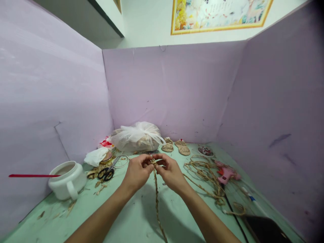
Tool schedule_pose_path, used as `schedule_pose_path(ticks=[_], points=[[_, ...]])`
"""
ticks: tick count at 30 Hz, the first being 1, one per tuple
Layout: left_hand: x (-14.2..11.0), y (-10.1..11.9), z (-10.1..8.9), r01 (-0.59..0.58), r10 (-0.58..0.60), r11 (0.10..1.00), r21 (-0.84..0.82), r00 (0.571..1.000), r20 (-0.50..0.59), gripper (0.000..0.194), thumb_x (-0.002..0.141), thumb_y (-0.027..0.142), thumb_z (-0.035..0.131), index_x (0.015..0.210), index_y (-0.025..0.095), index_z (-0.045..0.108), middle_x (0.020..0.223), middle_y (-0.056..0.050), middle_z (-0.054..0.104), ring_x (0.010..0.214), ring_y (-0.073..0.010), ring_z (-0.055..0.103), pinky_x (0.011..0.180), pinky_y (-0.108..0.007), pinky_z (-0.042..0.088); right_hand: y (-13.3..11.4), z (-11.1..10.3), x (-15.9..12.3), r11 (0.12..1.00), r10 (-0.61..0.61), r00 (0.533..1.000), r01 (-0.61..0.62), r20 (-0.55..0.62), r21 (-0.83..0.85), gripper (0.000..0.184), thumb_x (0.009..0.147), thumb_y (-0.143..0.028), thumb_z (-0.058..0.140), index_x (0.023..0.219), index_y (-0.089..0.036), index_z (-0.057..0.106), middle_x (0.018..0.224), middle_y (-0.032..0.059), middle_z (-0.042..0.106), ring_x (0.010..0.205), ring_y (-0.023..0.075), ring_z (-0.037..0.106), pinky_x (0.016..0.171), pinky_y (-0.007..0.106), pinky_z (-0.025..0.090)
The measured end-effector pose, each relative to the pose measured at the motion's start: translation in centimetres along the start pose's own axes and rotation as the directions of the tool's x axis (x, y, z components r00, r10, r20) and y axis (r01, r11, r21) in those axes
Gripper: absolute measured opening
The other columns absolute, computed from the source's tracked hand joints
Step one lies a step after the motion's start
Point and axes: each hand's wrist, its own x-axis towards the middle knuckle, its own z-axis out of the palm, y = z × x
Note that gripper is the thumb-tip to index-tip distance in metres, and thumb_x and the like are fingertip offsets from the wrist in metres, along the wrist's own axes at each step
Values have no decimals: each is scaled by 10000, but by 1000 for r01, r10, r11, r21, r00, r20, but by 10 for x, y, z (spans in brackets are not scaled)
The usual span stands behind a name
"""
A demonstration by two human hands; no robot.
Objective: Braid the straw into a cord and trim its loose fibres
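Both hands meet over the middle of the green table, pinching the end of a braided straw cord (156, 195). My left hand (138, 170) is closed on the cord's bunched or coiled end from the left. From the right, my right hand (168, 168) grips the same end, thumb and fingers together. The cord hangs down between my forearms toward the near edge. My fingers partly hide the end, so its exact shape cannot be made out. Beyond the hands lie flat round coiled straw pieces (184, 150).
A white teapot (68, 182) with a red stick stands left, near black-handled scissors (106, 172) and straw scraps. At the back sits a tied plastic bag (138, 138). To the right are loose braided cord (202, 172), a pink glue gun (226, 174), a small dish (206, 151) and a dark phone-like object (265, 229).
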Motion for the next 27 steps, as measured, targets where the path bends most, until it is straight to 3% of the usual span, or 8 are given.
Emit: schedule_pose_path(ticks=[3, 8, 11, 14, 16, 21, 25, 27], points=[[-2, 1, -1, -27, 27, 998, 56, 1000, 3, 138, 627, 170, 510, 691, 142, 629, 594, 14, 571, 558, -109, 475, 545, -221, 369, 0, 0, -3, 992, -69, 998, 69, 5, -104, 166, 682, -164, 531, 840, -174, 580, 782, 37, 622, 718, 149, 576, 684, 286, 456], [2, -4, -2, -19, 20, 1000, -24, 998, 56, 163, 603, 159, 483, 619, 139, 644, 573, 10, 579, 577, -118, 489, 554, -221, 369, -1, -2, -5, 985, -46, 999, 46, 4, -164, 127, 682, -184, 537, 796, -153, 584, 677, 19, 602, 571, 115, 531, 556, 244, 434], [5, -4, -5, 49, -47, 998, -32, 997, 60, 146, 585, 184, 520, 606, 128, 653, 539, 7, 581, 532, -112, 481, 527, -222, 370, -3, -4, -6, 971, -72, 997, 73, 10, -229, 142, 684, -228, 566, 794, -143, 594, 650, 18, 593, 532, 104, 502, 512, 234, 417], [5, -4, -7, 95, -95, 995, -5, 995, 24, 143, 574, 197, 551, 624, 121, 661, 549, -10, 607, 526, -119, 500, 517, -227, 389, -1, -5, -5, 977, -76, 996, 84, 48, -194, 160, 662, -243, 596, 791, -147, 598, 678, 31, 618, 602, 127, 554, 567, 249, 454], [5, -4, -6, 83, -82, 996, -17, 996, 43, 164, 584, 187, 538, 662, 123, 667, 571, -18, 622, 538, -125, 519, 522, -230, 406, 2, -5, -4, 988, -37, 999, 42, 34, -148, 151, 644, -240, 604, 763, -145, 600, 668, 37, 626, 619, 140, 575, 593, 266, 471], [5, -2, 1, 41, -29, 995, -95, 991, 131, 183, 595, 154, 509, 714, 129, 646, 590, -7, 604, 549, -116, 520, 521, -216, 410, 5, -2, -1, 997, 69, 989, -73, -131, -26, 148, 625, -237, 581, 732, -138, 606, 590, 13, 593, 500, 117, 529, 495, 251, 465], [3, -1, 3, -51, 47, 997, 53, 997, 65, 144, 609, 147, 486, 650, 134, 623, 571, -3, 581, 538, -108, 493, 519, -213, 380, 2, 2, -3, 990, 140, 979, -139, -145, 19, 150, 601, -217, 547, 720, -142, 600, 564, -10, 558, 457, 99, 477, 410, 224, 437], [2, -1, 4, -94, 89, 987, 130, 995, 42, 161, 603, 126, 461, 624, 140, 620, 579, -3, 584, 545, -107, 489, 529, -214, 373, 1, 4, -6, 986, 151, 975, -159, -163, -40, 146, 588, -218, 546, 701, -145, 604, 551, -10, 555, 441, 96, 458, 372, 208, 398]])
